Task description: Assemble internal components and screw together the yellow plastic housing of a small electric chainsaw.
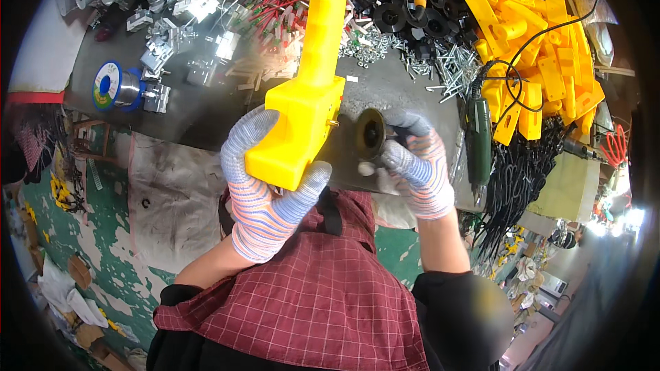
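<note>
In my left hand is a yellow plastic housing with a ribbed upright handle. My gloved fingers wrap its wide, box-shaped lower end, and a short brass-coloured shaft sticks out of its right side. My right hand, gloved as well, pinches a round black knob by its rim. The knob faces the shaft, with a small gap between the two. Parts of the right fingers are hidden behind the knob.
A solder wire spool and metal switch parts lie at the left of the grey bench. Loose screws, black knobs and yellow plastic parts are heaped at the far right. A green power screwdriver hangs near the right edge.
</note>
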Action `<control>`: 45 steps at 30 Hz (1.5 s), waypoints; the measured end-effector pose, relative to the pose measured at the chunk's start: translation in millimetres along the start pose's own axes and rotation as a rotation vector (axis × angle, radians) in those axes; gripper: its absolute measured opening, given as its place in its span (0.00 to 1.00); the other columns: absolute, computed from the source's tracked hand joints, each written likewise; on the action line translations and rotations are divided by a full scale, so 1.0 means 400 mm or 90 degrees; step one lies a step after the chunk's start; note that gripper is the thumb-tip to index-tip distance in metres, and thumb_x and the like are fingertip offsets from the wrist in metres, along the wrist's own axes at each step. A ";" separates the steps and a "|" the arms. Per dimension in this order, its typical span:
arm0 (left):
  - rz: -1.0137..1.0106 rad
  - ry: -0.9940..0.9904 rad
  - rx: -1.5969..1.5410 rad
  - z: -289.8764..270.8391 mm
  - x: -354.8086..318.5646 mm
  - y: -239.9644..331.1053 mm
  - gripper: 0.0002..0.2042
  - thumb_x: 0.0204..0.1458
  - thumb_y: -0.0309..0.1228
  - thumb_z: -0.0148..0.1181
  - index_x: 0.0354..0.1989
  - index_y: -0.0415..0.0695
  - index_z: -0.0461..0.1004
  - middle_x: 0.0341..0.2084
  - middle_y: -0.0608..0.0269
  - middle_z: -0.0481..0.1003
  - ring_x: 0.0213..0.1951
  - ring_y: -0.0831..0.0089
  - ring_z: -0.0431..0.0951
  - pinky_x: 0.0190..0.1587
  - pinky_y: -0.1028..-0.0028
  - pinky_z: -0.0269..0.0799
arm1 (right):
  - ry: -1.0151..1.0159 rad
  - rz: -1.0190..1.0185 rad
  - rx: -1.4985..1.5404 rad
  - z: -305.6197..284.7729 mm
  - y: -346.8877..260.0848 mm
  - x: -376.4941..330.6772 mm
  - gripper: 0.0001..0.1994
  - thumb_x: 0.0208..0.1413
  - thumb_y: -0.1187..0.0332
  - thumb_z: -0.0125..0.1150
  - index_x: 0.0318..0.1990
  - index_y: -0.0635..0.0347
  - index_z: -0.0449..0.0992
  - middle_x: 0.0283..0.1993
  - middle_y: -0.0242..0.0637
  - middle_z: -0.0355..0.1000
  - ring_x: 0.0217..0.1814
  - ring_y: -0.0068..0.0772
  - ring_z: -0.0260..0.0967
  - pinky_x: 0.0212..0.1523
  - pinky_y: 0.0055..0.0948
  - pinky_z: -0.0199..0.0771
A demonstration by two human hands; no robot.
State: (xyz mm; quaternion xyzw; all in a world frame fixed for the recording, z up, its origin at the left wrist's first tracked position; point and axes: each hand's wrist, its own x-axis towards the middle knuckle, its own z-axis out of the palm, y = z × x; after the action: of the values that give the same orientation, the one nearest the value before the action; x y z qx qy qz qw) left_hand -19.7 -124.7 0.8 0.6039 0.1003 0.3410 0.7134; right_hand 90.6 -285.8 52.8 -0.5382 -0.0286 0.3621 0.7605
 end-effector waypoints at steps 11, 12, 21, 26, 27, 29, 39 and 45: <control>0.055 -0.056 0.059 0.027 0.018 0.026 0.28 0.45 0.19 0.69 0.55 0.43 0.65 0.52 0.50 0.67 0.49 0.60 0.77 0.48 0.66 0.79 | -0.008 0.016 0.025 0.004 0.039 0.015 0.19 0.55 0.70 0.66 0.53 0.62 0.71 0.47 0.40 0.76 0.48 0.31 0.75 0.51 0.33 0.77; 0.046 -0.063 0.052 0.027 0.019 0.027 0.27 0.44 0.19 0.69 0.54 0.43 0.66 0.51 0.50 0.68 0.48 0.60 0.77 0.47 0.66 0.80 | -0.008 0.017 0.023 0.007 0.037 0.014 0.19 0.55 0.70 0.66 0.53 0.62 0.71 0.47 0.40 0.76 0.48 0.31 0.75 0.51 0.33 0.77; 0.080 -0.058 0.105 0.018 0.006 0.013 0.32 0.41 0.22 0.73 0.57 0.49 0.66 0.55 0.52 0.60 0.52 0.57 0.74 0.52 0.66 0.77 | -0.028 -0.022 0.087 -0.015 0.068 0.010 0.18 0.50 0.75 0.69 0.48 0.55 0.73 0.44 0.36 0.76 0.47 0.30 0.75 0.52 0.34 0.77; 0.075 -0.063 0.152 0.014 0.002 0.013 0.34 0.40 0.23 0.75 0.58 0.50 0.65 0.56 0.52 0.58 0.55 0.57 0.70 0.56 0.67 0.75 | 0.005 -0.095 0.026 -0.020 0.083 0.006 0.20 0.49 0.77 0.69 0.50 0.56 0.71 0.46 0.36 0.75 0.48 0.29 0.74 0.51 0.32 0.76; 0.074 -0.061 0.151 0.015 0.001 0.012 0.34 0.40 0.23 0.75 0.58 0.50 0.65 0.56 0.52 0.58 0.55 0.57 0.70 0.56 0.67 0.75 | 0.004 -0.093 0.024 -0.014 0.082 0.007 0.20 0.49 0.77 0.69 0.50 0.56 0.71 0.46 0.36 0.75 0.48 0.29 0.74 0.51 0.32 0.76; 0.080 -0.051 0.126 0.020 -0.001 0.008 0.35 0.39 0.23 0.75 0.58 0.50 0.66 0.56 0.51 0.58 0.55 0.56 0.70 0.55 0.67 0.75 | 0.033 -0.126 0.000 0.002 0.080 0.008 0.21 0.50 0.78 0.68 0.51 0.56 0.71 0.48 0.37 0.75 0.49 0.27 0.73 0.51 0.30 0.75; 0.101 -0.073 0.143 0.015 0.010 0.013 0.35 0.39 0.23 0.76 0.58 0.50 0.65 0.55 0.50 0.60 0.53 0.56 0.73 0.52 0.66 0.77 | 0.046 -0.191 -0.133 0.038 0.073 -0.009 0.23 0.49 0.82 0.68 0.53 0.61 0.70 0.50 0.41 0.74 0.51 0.31 0.73 0.52 0.32 0.75; 0.092 -0.051 0.122 0.015 0.013 0.010 0.35 0.39 0.23 0.76 0.58 0.50 0.65 0.54 0.50 0.63 0.52 0.56 0.74 0.52 0.66 0.77 | 0.082 -0.270 -0.311 0.031 0.083 -0.013 0.22 0.48 0.80 0.70 0.51 0.63 0.72 0.50 0.41 0.75 0.52 0.31 0.73 0.54 0.31 0.73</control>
State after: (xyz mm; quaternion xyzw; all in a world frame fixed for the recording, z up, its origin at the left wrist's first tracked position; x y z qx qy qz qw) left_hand -14.0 -125.9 7.5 0.6881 0.0599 0.3557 0.6297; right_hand 64.1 -273.8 31.8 -0.7084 -0.1780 0.1435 0.6678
